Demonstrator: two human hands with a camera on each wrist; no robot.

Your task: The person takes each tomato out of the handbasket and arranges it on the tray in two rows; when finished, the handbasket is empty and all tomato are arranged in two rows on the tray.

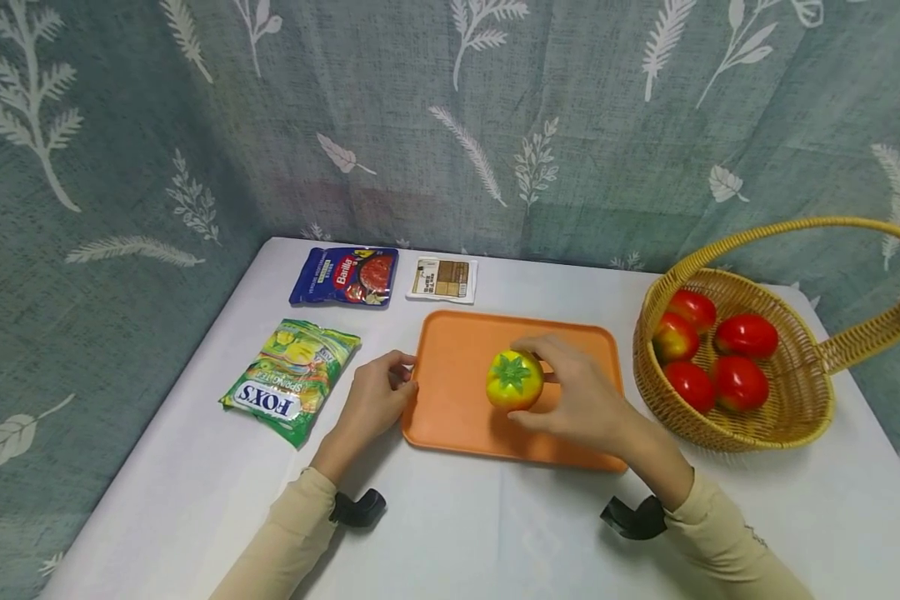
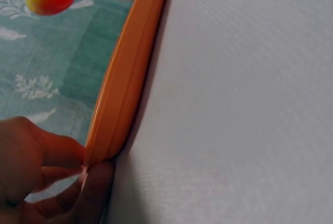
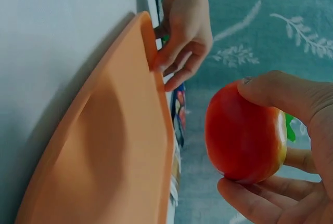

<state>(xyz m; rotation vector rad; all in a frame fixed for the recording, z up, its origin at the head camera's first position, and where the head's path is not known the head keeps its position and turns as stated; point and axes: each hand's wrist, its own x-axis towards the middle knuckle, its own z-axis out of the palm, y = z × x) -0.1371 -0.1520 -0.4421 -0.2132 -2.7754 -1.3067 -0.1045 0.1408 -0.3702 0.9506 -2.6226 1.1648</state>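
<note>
My right hand (image 1: pixel 588 400) grips a tomato (image 1: pixel 510 387) between thumb and fingers, above the orange tray (image 1: pixel 450 358). The tomato's yellow-green top with its green leafy cap faces up in the head view; its underside shows red in the right wrist view, apart from the tray. At the tray's left rim, my left hand (image 1: pixel 377 396) pinches the edge, with thumb and fingers on either side of it in the left wrist view.
A wicker basket (image 1: pixel 648 392) with a tall handle holds several red tomatoes (image 1: pixel 740 383) at the right. Behind the tray lie a blue Barilla pouch (image 1: pixel 345 277) and a small white-and-brown packet (image 1: pixel 442 278). A green Fox's bag (image 1: pixel 291 377) lies left of my left hand.
</note>
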